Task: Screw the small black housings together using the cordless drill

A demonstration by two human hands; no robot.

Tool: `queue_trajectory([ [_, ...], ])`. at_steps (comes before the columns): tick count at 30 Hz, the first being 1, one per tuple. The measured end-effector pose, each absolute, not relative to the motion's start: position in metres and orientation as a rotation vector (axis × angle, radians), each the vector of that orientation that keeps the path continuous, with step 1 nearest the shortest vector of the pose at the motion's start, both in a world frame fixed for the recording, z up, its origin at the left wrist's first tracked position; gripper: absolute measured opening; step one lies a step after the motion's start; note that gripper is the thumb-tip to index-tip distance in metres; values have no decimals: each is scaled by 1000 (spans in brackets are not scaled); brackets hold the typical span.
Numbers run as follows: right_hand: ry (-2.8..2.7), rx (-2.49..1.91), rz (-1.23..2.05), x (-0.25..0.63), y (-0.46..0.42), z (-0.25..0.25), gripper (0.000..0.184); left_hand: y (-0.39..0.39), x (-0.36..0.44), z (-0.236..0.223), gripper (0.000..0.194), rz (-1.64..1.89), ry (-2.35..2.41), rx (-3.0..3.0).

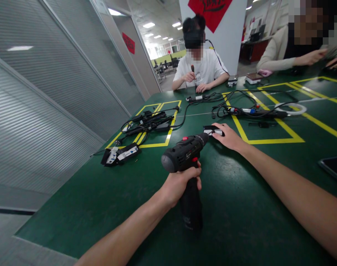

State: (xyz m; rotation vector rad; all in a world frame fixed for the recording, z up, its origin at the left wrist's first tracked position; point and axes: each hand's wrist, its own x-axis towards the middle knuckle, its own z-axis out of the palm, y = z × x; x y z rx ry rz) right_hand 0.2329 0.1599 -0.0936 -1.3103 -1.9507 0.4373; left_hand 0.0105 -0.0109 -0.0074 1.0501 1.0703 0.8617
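Note:
My left hand (182, 183) is wrapped round the grip of a black cordless drill (185, 153) with red buttons, its nose pointing away toward a small black and white part (212, 130) on the green table (107, 207). My right hand (229, 137) reaches forward and rests on that part, fingers pressed down on it, pinning it to the table. The drill's tip sits right beside the part; whether they touch is hidden.
An opened black device (121, 154) and a pile of black cables and tools (151, 122) lie at left inside yellow tape marks. More cables and a tool (257, 112) lie ahead. A dark tablet (334, 166) sits at right. A person opposite holds a screwdriver; another sits far right.

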Motion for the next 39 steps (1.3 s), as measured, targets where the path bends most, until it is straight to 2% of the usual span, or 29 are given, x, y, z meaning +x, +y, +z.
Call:
queue_trajectory([
  [39,-1956,-1297,401,233,161,-95,46,-11,10,-5,23,842,1082,1053],
])
